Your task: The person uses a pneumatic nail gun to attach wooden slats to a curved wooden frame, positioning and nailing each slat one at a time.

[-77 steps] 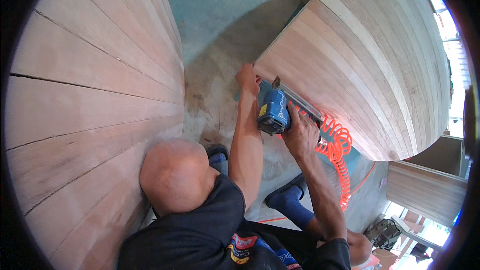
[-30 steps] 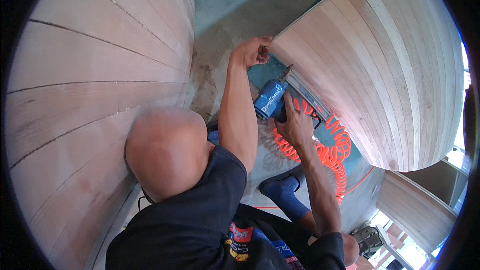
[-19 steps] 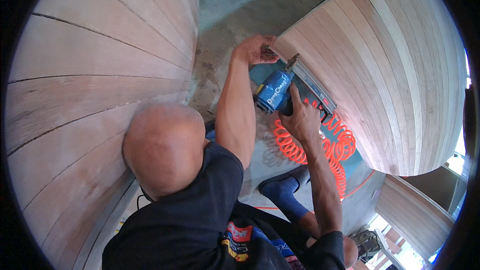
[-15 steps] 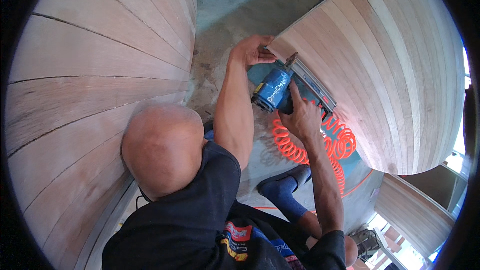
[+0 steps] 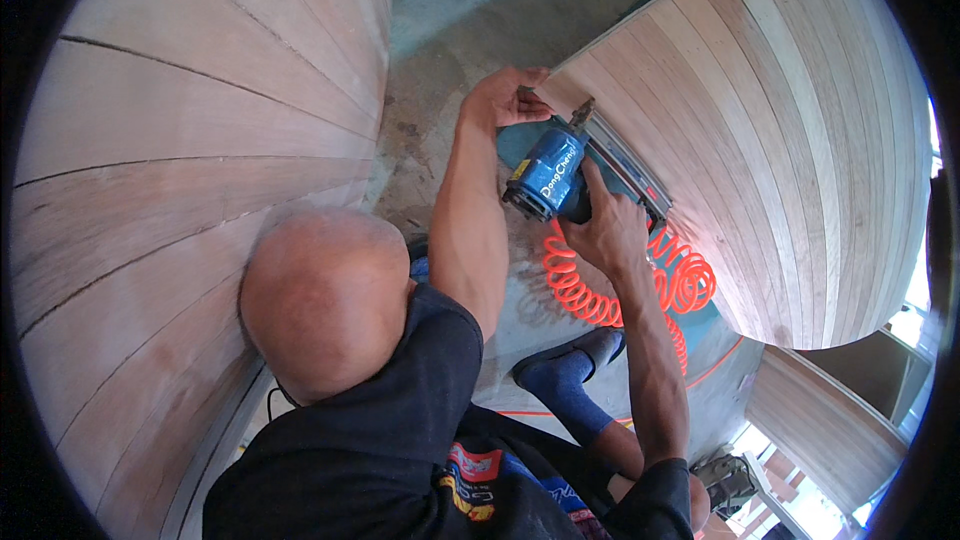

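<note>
My right hand (image 5: 612, 225) is wrapped round the grip of a blue nail gun (image 5: 548, 175). The gun's metal nose (image 5: 582, 114) and its long magazine (image 5: 628, 172) lie along the near edge of a curved wooden panel (image 5: 740, 140) made of narrow strips. At the panel's left corner, my left hand (image 5: 505, 100) holds the edge, with the thumb above and the fingers below. Whether the nose touches the wood, I cannot tell. A coiled orange air hose (image 5: 585, 295) hangs below the grip and lies on the floor.
Close on my left stands another curved plank wall (image 5: 190, 170). My bare left knee (image 5: 325, 305) is bent beside it. My right foot, in a blue sock (image 5: 555, 390) and dark shoe, rests on the grey floor (image 5: 440, 50). Another strip panel (image 5: 820, 420) stands at the lower right.
The nail gun has turned slightly in my right hand, and its nose sits a little higher. My left hand keeps its place at the panel's corner.
</note>
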A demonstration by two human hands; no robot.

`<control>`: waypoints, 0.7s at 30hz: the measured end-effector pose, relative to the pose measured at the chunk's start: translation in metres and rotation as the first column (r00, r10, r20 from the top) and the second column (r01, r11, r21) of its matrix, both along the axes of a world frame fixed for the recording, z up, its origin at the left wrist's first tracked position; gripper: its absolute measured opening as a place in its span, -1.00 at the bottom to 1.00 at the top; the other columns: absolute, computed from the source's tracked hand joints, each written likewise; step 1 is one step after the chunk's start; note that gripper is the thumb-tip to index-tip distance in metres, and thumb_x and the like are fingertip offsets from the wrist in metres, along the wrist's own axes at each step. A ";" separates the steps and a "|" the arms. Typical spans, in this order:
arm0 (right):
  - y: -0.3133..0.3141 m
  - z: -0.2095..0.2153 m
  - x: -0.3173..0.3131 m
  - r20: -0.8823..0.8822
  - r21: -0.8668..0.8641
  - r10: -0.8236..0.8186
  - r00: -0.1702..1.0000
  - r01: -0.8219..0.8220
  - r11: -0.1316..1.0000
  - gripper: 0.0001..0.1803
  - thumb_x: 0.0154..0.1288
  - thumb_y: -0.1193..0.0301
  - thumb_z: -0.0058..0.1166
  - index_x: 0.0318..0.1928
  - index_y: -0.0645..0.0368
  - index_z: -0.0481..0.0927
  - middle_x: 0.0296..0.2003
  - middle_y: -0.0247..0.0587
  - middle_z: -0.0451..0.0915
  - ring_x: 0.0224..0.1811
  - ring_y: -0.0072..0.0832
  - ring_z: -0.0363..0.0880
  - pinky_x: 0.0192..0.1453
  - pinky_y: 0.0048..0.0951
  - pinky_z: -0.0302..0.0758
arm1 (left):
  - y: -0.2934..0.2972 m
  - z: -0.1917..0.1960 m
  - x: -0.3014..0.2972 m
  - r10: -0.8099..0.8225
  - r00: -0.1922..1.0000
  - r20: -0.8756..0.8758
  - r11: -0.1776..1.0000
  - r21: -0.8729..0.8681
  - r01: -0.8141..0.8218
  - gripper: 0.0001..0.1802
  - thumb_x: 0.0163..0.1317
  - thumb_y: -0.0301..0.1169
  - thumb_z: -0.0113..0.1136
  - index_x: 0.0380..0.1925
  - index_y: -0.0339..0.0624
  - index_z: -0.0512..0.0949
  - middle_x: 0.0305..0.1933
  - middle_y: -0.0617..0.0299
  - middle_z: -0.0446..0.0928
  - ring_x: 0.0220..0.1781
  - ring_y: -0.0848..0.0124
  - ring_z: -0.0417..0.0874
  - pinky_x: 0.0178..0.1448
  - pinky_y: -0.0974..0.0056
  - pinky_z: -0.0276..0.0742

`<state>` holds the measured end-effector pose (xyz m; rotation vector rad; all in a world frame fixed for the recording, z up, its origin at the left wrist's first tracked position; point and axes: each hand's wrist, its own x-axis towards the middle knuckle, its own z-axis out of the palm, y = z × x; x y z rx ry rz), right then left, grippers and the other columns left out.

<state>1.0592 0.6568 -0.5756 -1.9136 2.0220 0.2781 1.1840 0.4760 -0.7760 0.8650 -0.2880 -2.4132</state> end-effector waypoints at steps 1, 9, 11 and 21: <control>0.002 -0.001 -0.003 -0.009 -0.009 -0.003 1.000 0.003 1.000 -0.15 0.02 0.23 0.31 0.37 0.02 0.30 -0.40 0.16 0.70 -0.29 0.11 0.71 -0.15 0.06 0.59 | 0.003 0.004 -0.003 0.015 1.000 -0.020 1.000 0.005 -0.014 -0.57 0.30 -0.22 0.32 0.07 -0.22 0.54 -0.14 -0.09 0.55 -0.15 0.06 0.70 0.04 0.01 0.73; 0.005 -0.003 0.002 0.029 -0.059 -0.006 1.000 0.008 0.998 -0.18 0.04 0.21 0.32 0.34 0.04 0.31 -0.36 0.20 0.69 -0.27 0.15 0.70 -0.15 0.09 0.58 | -0.002 0.000 0.004 0.001 0.999 -0.050 1.000 0.007 -0.001 -0.58 0.27 -0.25 0.33 0.08 -0.17 0.54 -0.16 -0.11 0.51 -0.16 0.04 0.69 0.03 0.02 0.73; 0.005 -0.005 0.001 0.016 -0.073 0.010 1.000 -0.009 0.997 -0.17 0.05 0.16 0.33 0.34 0.03 0.31 -0.36 0.22 0.69 -0.29 0.15 0.70 -0.17 0.13 0.59 | -0.002 -0.003 0.003 0.003 0.998 -0.061 1.000 -0.003 -0.003 -0.58 0.27 -0.25 0.34 0.07 -0.17 0.54 -0.16 -0.12 0.51 -0.17 0.03 0.68 0.03 0.00 0.73; 0.003 -0.006 0.002 0.049 -0.094 0.031 0.998 -0.026 0.995 -0.17 0.04 0.17 0.34 0.34 0.03 0.31 -0.39 0.17 0.69 -0.32 0.12 0.70 -0.23 0.10 0.59 | 0.000 -0.002 0.002 0.080 0.996 -0.032 0.994 0.071 -0.077 -0.56 0.26 -0.29 0.32 0.12 -0.16 0.55 -0.16 -0.08 0.51 -0.14 0.04 0.67 0.08 0.01 0.72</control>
